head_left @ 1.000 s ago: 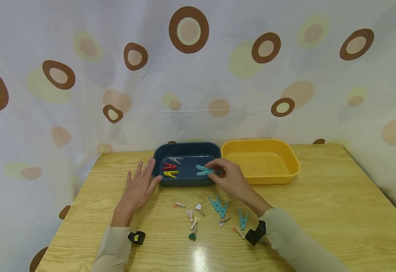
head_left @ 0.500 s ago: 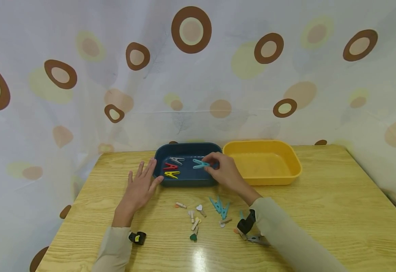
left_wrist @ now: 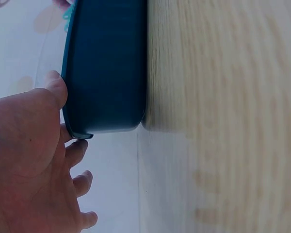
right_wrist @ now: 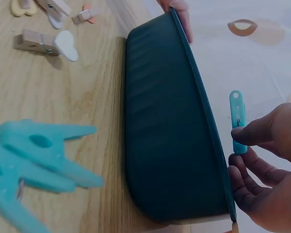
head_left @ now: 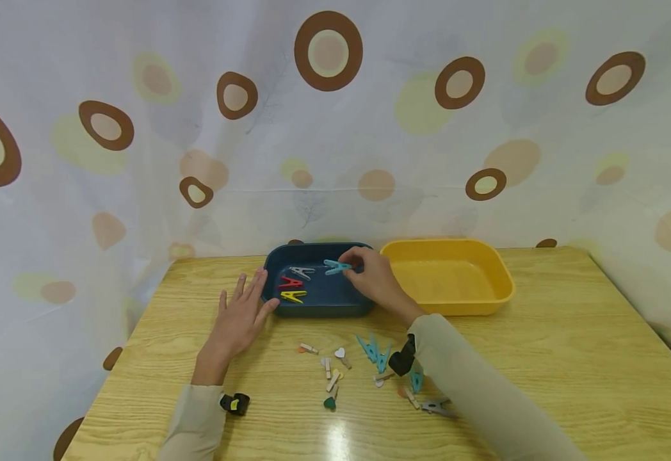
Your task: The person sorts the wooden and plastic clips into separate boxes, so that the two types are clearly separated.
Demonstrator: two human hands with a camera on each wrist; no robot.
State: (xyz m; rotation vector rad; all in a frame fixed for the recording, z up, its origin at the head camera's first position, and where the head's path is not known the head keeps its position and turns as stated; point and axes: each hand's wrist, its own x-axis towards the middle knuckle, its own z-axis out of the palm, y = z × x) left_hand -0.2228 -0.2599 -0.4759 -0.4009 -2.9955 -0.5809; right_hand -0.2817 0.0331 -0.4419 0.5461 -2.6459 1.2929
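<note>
My right hand [head_left: 374, 276] pinches a light blue plastic clothespin [head_left: 335, 266] between thumb and fingers, over the right half of a dark blue bin [head_left: 324, 310]. In the right wrist view that clothespin [right_wrist: 237, 119] stands above the bin's rim. My left hand [head_left: 239, 323], fingers spread and fairly straight, touches the bin's left end. The left wrist view has its thumb [left_wrist: 56, 87] at the rim and the other fingers beyond the corner. Inside the bin lie a grey clothespin [head_left: 303, 273], a red clothespin [head_left: 291, 282] and a yellow clothespin [head_left: 294, 296].
To the right of the blue bin stands a yellow bin [head_left: 447, 308]. On the wooden table [head_left: 543, 358] in front are several light blue clothespins [head_left: 381, 360], small wooden clips [head_left: 333, 381] with hearts, and a grey clothespin [head_left: 436, 406] partly under the right sleeve. A patterned curtain [head_left: 335, 141] hangs behind.
My right hand has moved left and farther back over the blue bin, carrying the light blue clothespin. My left hand keeps its place at the bin's end.
</note>
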